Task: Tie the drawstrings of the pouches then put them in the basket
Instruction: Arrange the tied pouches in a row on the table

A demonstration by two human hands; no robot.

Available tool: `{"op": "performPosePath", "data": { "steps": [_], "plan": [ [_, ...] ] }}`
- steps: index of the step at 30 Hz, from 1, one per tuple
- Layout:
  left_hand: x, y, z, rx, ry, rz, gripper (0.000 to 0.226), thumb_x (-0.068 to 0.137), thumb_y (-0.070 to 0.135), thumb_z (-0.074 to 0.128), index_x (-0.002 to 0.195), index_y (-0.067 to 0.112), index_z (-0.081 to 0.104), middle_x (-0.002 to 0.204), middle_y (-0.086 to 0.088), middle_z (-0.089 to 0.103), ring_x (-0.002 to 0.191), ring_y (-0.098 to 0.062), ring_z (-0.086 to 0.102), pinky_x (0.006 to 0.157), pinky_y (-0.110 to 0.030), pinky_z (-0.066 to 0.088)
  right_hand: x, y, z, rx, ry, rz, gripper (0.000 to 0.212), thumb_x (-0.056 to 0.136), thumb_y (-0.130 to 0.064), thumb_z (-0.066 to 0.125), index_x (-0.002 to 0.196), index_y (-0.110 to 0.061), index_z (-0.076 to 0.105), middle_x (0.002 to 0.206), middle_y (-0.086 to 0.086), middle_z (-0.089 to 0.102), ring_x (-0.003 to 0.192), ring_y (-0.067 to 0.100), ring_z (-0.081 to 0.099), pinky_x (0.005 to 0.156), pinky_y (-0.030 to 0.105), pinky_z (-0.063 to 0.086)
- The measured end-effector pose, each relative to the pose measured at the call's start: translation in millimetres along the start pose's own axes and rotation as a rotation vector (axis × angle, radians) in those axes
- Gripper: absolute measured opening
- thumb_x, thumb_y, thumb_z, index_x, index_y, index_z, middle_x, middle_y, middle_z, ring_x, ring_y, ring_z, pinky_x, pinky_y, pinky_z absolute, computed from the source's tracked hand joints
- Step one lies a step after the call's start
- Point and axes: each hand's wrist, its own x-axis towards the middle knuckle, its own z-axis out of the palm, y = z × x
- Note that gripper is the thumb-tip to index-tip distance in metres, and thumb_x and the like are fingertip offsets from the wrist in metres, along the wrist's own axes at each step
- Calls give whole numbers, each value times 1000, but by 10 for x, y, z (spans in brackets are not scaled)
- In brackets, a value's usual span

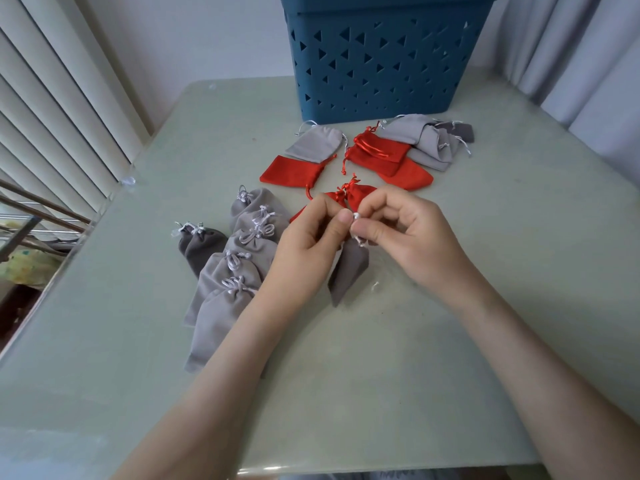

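Head view shows us the dark grey pouch point(348, 271) mid-table, hanging below our fingers by its pale drawstring point(360, 241). We cannot tell whether its lower corner touches the table point(381, 358). Our left hand point(304, 244) and right hand point(408, 233) each pinch that drawstring between thumb and forefinger, tips nearly meeting. Tied grey pouches point(235, 271) lie just left. Red pouches point(377, 161) and flat grey pouches point(426, 140) lie beyond, near the blue basket point(381, 64) at the far edge.
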Motion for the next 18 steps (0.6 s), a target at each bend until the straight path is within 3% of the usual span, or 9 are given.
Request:
{"op": "performPosePath", "data": {
  "steps": [6,9,15,18],
  "plan": [
    [-13,21,11,-83,-12,0,20,88,24,52,72,12,53,63,11,56,63,-4,49,63,-16,41,8,24,21,-64,43,-60,20,82,-6,65,91,-24,62,65,-3,60,65,7,56,67,18,44],
    [-16,26,4,-82,-21,4,21,90,22,52,74,10,57,65,9,58,64,-2,52,63,-15,42,6,12,30,-89,73,-87,16,82,-1,66,89,-15,65,70,6,64,64,7,56,66,14,43],
    [-18,15,-32,-52,-21,24,18,91,13,54,76,17,63,63,15,61,62,1,51,66,-12,42,9,6,29,-177,167,-135,20,78,-11,68,79,-29,61,76,-13,55,67,9,45,65,20,38],
    [-26,28,-12,23,-61,56,24,90,10,56,80,29,64,66,21,63,64,6,52,68,-8,41,20,21,14,-147,193,-124,18,79,-11,67,77,-28,60,79,-9,51,67,13,42,66,27,38]
  ]
}}
